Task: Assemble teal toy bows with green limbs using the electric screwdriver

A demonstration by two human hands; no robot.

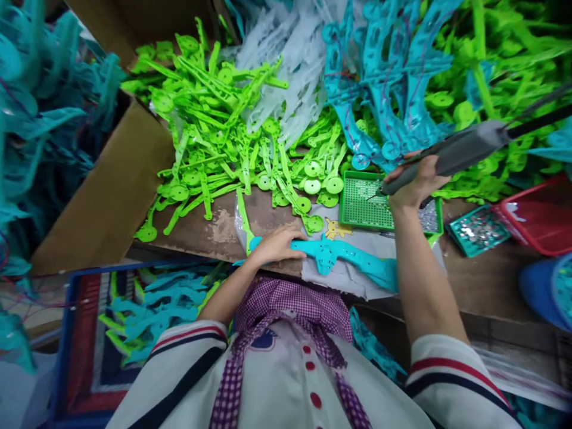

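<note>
My left hand lies flat on the left end of a long turquoise plastic part that rests on a grey cloth at the near edge of the workbench. My right hand grips a grey electric screwdriver, its tip pointing down-left over a green perforated tray holding small screws. A black cable runs off the tool's back end to the upper right.
Heaps of lime-green plastic parts, pale translucent parts and turquoise parts cover the bench behind. A cardboard box stands left. A small teal screw tray, a red bin and a blue crate of parts lie around.
</note>
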